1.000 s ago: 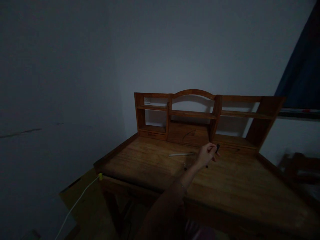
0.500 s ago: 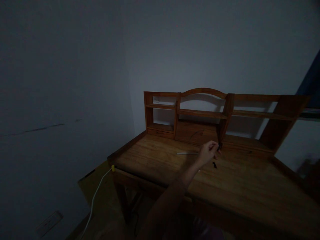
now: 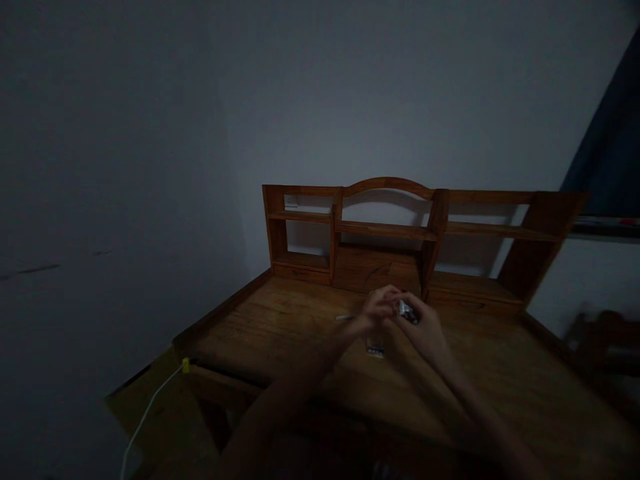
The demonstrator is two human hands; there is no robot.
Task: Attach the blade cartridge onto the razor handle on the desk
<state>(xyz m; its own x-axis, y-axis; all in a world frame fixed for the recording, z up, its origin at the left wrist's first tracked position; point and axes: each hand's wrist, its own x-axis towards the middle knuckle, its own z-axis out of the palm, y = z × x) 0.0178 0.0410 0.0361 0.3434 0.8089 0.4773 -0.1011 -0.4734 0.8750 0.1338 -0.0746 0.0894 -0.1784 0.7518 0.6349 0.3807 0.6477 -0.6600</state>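
Note:
Both my hands meet over the middle of a wooden desk [image 3: 500, 373] in a dim room. My left hand [image 3: 377, 308] and my right hand [image 3: 423, 330] are closed, fingertips together around a small shiny metallic object [image 3: 406, 310]. Its exact kind I cannot make out. Partly hidden behind my left hand, a pale pen-like stick [image 3: 345, 317] lies on the desk. Just below the hands a small clear item [image 3: 375, 349] rests on the wood.
A wooden hutch with open shelves [image 3: 385, 230] stands at the desk's back against a pale wall. A white cable with a yellow end [image 3: 186, 365] hangs off the desk's left corner. A dark curtain [image 3: 607, 147] is at the right.
My right hand has come into view and joined the left on the small object. The left hand drew back toward me. The camera swung slightly left.

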